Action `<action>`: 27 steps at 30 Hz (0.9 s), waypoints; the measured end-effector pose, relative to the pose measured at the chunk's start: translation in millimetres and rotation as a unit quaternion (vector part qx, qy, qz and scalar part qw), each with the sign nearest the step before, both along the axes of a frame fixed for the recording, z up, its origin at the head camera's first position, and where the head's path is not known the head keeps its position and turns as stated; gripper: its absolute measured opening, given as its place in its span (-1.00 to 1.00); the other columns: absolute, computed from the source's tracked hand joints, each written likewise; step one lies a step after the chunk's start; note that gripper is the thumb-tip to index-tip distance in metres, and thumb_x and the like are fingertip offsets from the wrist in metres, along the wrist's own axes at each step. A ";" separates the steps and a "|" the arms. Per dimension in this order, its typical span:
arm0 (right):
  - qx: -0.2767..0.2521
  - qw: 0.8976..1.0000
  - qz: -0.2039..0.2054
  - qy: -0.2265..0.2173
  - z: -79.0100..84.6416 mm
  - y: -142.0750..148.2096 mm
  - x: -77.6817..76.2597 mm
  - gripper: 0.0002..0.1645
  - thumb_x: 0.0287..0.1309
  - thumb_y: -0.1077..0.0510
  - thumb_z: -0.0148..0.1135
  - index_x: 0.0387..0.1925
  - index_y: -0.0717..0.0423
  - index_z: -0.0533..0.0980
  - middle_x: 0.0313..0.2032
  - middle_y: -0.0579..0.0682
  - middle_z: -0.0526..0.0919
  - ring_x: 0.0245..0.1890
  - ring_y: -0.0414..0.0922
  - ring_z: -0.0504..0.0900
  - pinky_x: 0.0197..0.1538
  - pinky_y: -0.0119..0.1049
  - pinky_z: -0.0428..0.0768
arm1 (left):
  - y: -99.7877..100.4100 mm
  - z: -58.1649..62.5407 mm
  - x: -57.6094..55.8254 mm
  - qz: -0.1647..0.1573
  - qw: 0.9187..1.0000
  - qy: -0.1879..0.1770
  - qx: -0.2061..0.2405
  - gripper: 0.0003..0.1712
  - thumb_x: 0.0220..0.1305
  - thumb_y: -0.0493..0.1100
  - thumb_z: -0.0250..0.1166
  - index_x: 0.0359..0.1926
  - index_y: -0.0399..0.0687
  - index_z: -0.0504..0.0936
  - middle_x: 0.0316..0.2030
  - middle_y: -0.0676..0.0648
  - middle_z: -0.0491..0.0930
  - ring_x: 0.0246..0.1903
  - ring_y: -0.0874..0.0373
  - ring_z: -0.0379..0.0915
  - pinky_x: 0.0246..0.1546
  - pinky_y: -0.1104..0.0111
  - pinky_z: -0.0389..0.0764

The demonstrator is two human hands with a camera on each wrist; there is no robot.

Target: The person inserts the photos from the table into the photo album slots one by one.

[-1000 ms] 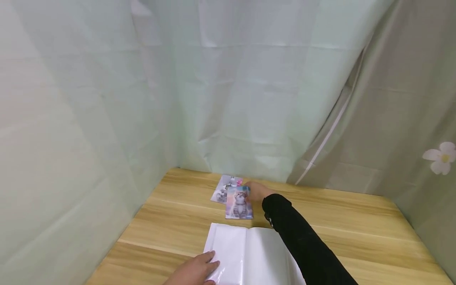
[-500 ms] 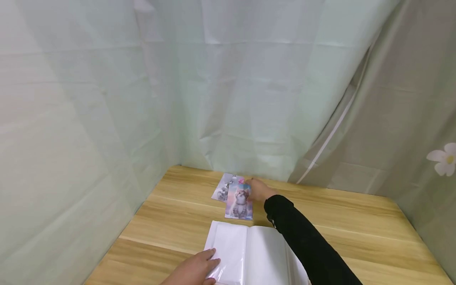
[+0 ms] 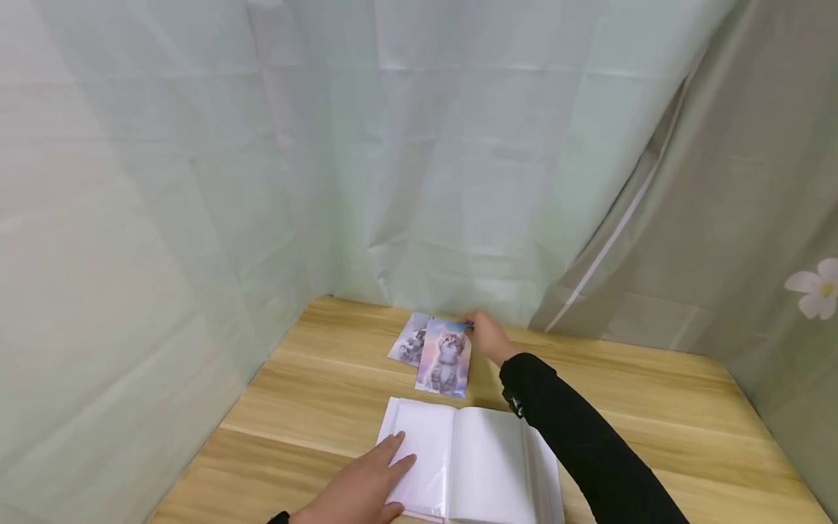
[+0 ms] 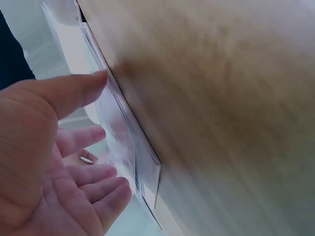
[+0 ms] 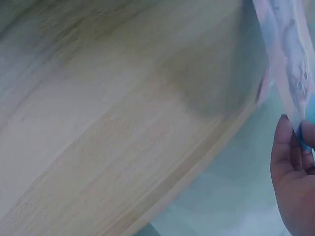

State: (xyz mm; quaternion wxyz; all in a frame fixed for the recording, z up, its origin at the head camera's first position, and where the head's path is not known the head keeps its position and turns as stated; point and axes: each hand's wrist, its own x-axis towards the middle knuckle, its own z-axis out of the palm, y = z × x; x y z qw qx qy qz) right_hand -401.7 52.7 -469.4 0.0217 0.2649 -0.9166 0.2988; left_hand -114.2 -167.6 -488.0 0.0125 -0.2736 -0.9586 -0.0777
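My right hand pinches the upper right corner of a kitten picture card. In the right wrist view, thumb and fingertips close on the corner of that card, which tilts up off the table. Partly behind it, a second card with a grey picture lies flat. My left hand rests with spread, straight fingers on the left page of an open photo album with white pages and clear sleeves. From the left wrist view, the fingers lie along the album's edge.
The wooden table ends at the back against pale green curtains. A darker curtain with a white flower hangs at the right. My right sleeve passes over the album's right side.
My right hand has lifted the kitten card's top edge and drawn it slightly up and right. My left hand has slid a little further onto the album page.
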 end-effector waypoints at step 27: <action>-0.266 0.943 -0.078 -0.186 21.2 -18.0 29.2 -0.80 0.30 0.46 0.14 -0.09 0.44 0.60 -0.24 0.20 0.62 -0.38 -0.11 0.60 -0.21 -0.16 0.71 | 0.2 -5.1 2.5 -0.008 1.000 -0.031 0.000 -0.27 0.22 0.12 0.41 0.28 -0.22 0.53 0.31 -0.34 0.41 0.32 -0.21 0.34 0.24 0.12 0.48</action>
